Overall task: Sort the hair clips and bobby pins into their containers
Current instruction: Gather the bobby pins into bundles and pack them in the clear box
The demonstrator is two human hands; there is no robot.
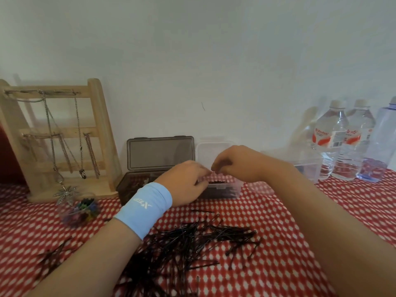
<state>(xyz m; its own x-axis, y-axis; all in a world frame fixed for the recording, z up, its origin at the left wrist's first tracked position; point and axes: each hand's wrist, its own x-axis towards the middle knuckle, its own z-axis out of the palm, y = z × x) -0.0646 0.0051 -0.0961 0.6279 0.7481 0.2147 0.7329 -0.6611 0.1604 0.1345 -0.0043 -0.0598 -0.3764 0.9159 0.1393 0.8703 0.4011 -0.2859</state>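
Pin pile point(192, 249) before boxes point(158, 168) (stand point(57, 142) left).

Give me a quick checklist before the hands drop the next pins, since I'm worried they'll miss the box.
1. Clear box open, lid up: ok.
2. Both hands over it: ok; left hand and right hand meet above its opening.
3. Pins held between the fingertips: cannot tell, the pinch is blurred.
4. Pins already in the clear box lie flat: ok.
5. Dark box beside it open too, so pins could stray there: not ok.
6. Loose pile of bobby pins left on the cloth: not ok, many still unsorted.
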